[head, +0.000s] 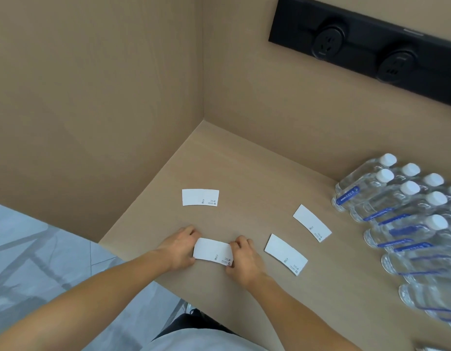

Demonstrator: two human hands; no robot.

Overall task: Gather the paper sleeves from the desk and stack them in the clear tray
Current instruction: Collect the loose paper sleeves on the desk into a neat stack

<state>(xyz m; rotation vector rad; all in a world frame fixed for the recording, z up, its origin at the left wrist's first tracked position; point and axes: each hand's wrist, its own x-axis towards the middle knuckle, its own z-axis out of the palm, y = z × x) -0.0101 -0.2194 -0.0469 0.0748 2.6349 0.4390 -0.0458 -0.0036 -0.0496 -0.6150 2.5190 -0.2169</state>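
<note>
Both hands (181, 247) grip sleeve (213, 252) near desk edge (133, 259).

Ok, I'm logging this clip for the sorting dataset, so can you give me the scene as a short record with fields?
surface: light wooden desk
held: white paper sleeve, left hand and right hand pinching its ends
loose sleeves: far sleeve, right sleeve, near-right sleeve, all flat, apart
clear tray: not in view
beside: clear plastic water bottles, white caps
wall: black socket strip
</note>
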